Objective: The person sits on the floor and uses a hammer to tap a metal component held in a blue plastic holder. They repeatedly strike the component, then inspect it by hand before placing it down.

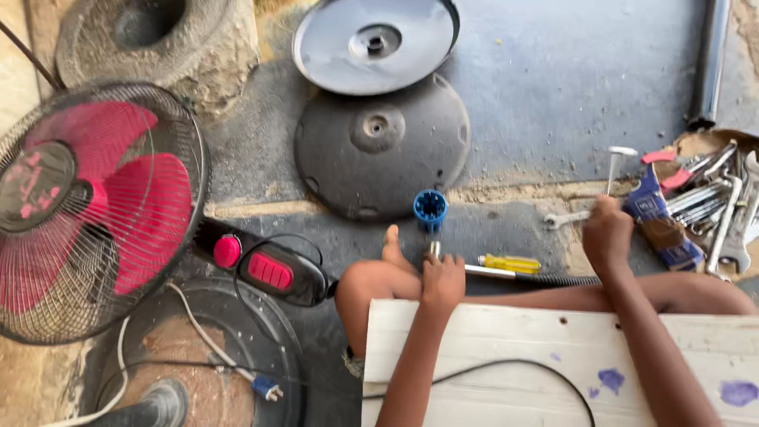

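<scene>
White-painted board (553, 356), stained with purple blotches and crossed by a thin black cable (506, 365), is lying nearest the viewer, across the person's lap. Both forearms are reaching forward over it. The left hand (443, 283) is closing its fingers around a short metal rod (434, 249) standing upright just above the knuckles; the rod is likely to be stiff, smooth and somewhat slippery, best gripped low around its shaft. Just beyond those fingers a blue fluted plastic collar (430, 209) is sitting on the floor, light and probably easy to crack. To their right a yellow-handled screwdriver (510, 263) is lying flat. The right hand (607, 233) is curling its fingers over something among the tools; whether it is gripping anything cannot be told. Right of it, an open cardboard box (700, 144) is holding spanners and red-handled pliers (672, 170). Left of both hands, a pink-bladed fan head (87, 213) is resting.
</scene>
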